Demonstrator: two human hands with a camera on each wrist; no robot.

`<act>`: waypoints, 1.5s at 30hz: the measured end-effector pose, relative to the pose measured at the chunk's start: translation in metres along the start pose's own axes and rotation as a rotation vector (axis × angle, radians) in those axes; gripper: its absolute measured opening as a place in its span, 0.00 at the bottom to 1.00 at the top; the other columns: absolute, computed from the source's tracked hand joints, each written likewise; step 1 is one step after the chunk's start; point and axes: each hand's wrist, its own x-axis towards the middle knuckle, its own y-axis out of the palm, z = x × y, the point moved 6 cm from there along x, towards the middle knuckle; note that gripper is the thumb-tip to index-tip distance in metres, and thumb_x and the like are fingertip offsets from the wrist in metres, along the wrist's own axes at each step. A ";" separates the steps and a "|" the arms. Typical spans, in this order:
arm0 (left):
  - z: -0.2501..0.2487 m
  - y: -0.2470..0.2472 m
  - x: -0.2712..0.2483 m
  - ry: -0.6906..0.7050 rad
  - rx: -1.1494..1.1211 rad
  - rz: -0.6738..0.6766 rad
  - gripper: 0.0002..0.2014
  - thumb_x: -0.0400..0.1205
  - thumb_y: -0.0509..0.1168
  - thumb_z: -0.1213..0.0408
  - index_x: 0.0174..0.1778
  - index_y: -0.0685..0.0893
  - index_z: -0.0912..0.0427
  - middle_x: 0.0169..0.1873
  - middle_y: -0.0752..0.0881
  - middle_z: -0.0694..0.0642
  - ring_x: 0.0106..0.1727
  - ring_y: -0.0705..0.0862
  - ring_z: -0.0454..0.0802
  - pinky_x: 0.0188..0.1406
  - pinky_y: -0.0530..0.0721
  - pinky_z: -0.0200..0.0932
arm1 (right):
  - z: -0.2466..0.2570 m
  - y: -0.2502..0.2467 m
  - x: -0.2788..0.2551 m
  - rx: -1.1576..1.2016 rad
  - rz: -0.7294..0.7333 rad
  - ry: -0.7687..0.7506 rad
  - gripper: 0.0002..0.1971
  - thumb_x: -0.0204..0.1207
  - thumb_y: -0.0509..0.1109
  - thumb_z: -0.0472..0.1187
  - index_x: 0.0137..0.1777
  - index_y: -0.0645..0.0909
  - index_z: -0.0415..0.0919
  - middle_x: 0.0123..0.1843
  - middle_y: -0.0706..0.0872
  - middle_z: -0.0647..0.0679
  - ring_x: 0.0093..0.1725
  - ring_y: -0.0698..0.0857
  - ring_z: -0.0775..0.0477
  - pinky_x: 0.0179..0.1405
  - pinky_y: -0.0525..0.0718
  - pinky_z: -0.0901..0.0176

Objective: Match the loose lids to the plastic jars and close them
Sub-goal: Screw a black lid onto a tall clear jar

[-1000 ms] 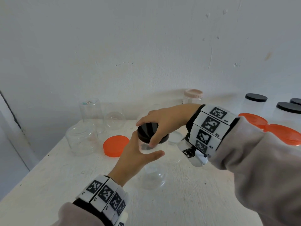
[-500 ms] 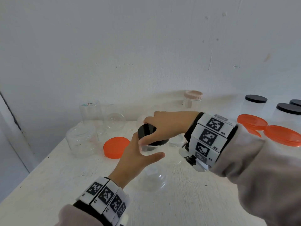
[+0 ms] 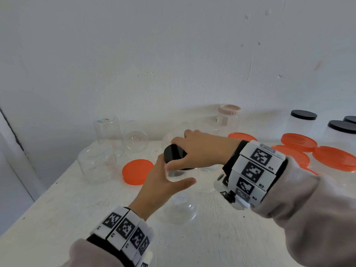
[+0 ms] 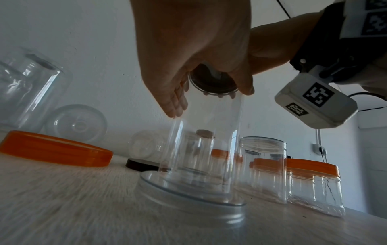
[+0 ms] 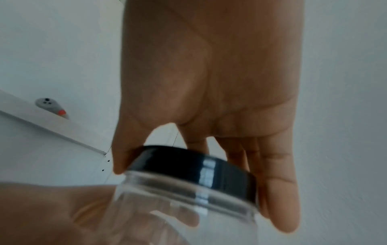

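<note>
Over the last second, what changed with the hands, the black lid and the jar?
The right hand turned on the black lid: its wrist swung toward the person and its thumb came round the near rim. The left hand kept holding the clear jar in place; the loose orange lid stayed put.

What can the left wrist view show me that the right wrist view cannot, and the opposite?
Only the left wrist view shows the table, a loose orange lid, a loose black lid, an open clear jar, orange-lidded jars, and that the held jar stands on a clear round lid.

Only the right wrist view shows the black lid's side wall close, with the right thumb and fingers gripping it.

Both show the right hand on the black lid, the clear held jar, and the left hand around it.
</note>
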 end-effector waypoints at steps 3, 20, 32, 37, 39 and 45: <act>0.002 0.000 0.002 -0.001 0.016 -0.003 0.36 0.63 0.80 0.44 0.62 0.67 0.27 0.55 0.79 0.21 0.55 0.76 0.16 0.42 0.72 0.12 | -0.001 -0.001 -0.002 0.094 0.081 -0.056 0.33 0.73 0.66 0.67 0.76 0.68 0.55 0.62 0.72 0.51 0.61 0.73 0.47 0.55 0.76 0.53; 0.006 -0.001 0.003 -0.016 0.037 -0.020 0.37 0.64 0.81 0.45 0.61 0.65 0.25 0.55 0.79 0.22 0.55 0.75 0.15 0.43 0.74 0.16 | -0.001 -0.002 -0.008 0.187 0.108 -0.077 0.33 0.76 0.68 0.60 0.80 0.63 0.58 0.69 0.71 0.50 0.67 0.72 0.47 0.65 0.76 0.48; 0.002 0.000 0.002 -0.003 0.038 0.006 0.37 0.61 0.79 0.40 0.61 0.65 0.24 0.54 0.79 0.20 0.54 0.77 0.16 0.42 0.72 0.12 | -0.005 0.011 -0.012 0.199 -0.016 -0.071 0.30 0.79 0.59 0.64 0.80 0.60 0.60 0.70 0.69 0.48 0.67 0.63 0.48 0.57 0.68 0.53; 0.000 0.001 0.002 0.014 0.024 0.005 0.36 0.59 0.77 0.40 0.60 0.68 0.25 0.54 0.79 0.20 0.54 0.78 0.17 0.42 0.72 0.12 | -0.003 0.015 -0.015 0.190 -0.105 -0.065 0.28 0.80 0.58 0.63 0.79 0.63 0.57 0.68 0.70 0.45 0.67 0.64 0.45 0.60 0.70 0.52; 0.001 0.002 0.002 0.015 0.018 0.001 0.36 0.59 0.78 0.41 0.60 0.69 0.26 0.54 0.81 0.23 0.54 0.79 0.19 0.42 0.73 0.13 | -0.002 0.016 -0.016 0.176 -0.132 -0.061 0.27 0.80 0.57 0.62 0.78 0.64 0.56 0.66 0.71 0.44 0.66 0.65 0.43 0.62 0.69 0.51; 0.002 0.003 0.003 0.025 0.019 0.005 0.37 0.60 0.77 0.42 0.63 0.69 0.31 0.55 0.81 0.25 0.56 0.80 0.22 0.43 0.74 0.15 | 0.001 0.026 -0.020 0.135 -0.139 -0.039 0.30 0.83 0.52 0.62 0.82 0.56 0.54 0.72 0.65 0.41 0.68 0.62 0.39 0.69 0.66 0.49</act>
